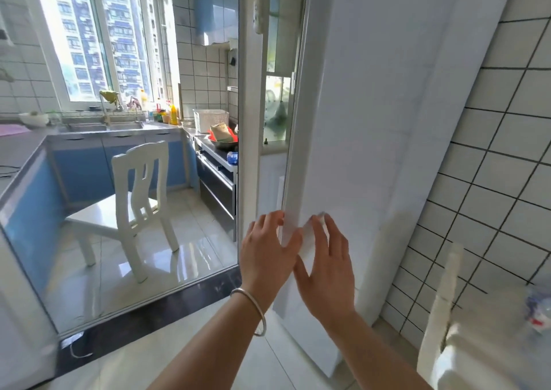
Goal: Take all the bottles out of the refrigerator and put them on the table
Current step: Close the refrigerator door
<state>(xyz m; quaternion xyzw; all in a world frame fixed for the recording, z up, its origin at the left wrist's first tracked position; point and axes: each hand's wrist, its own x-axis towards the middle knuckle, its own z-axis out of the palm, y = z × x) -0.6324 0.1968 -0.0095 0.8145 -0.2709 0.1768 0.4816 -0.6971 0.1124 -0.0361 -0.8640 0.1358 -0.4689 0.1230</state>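
Both of my forearms reach forward and up from the lower edge of the view. My left hand (pixel 268 249) is raised with its fingers extended, the fingertips hidden. My right hand (pixel 326 265) sits just beside it, fingers straight and slightly spread, palm facing away. A bangle (pixel 253 309) circles the left wrist.

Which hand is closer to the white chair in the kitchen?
The left hand. It rests on the left edge of the refrigerator door, on the side toward the white chair. The right hand lies flat on the door's front, farther from the chair.
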